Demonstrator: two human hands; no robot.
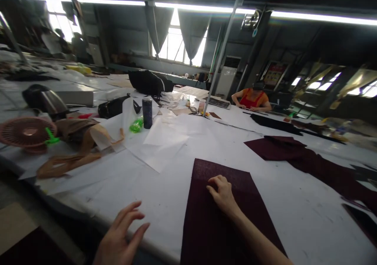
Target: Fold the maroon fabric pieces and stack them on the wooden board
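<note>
A dark maroon piece of fabric [225, 202] lies flat on the white-covered table [159, 202] in front of me, running out of the bottom of the picture. Over its upper half is my right hand [222, 192], fingers loosely bent and a small gap between thumb and forefinger. Nothing shows between those fingers; whether the fingertips press on the cloth I cannot tell. To the left, my left hand [122, 233] hovers by the table's near edge, fingers spread and holding nothing. More maroon fabric [312, 159] lies crumpled farther right.
On the left are a pink fan [26, 133], brown cloth strips [67, 163], a dark cylindrical bottle [147, 113] and a green bottle [136, 125]. A metal pole [222, 56] rises from the table. Across it sits a co-worker [251, 98]. A dark flat object [361, 219] lies right.
</note>
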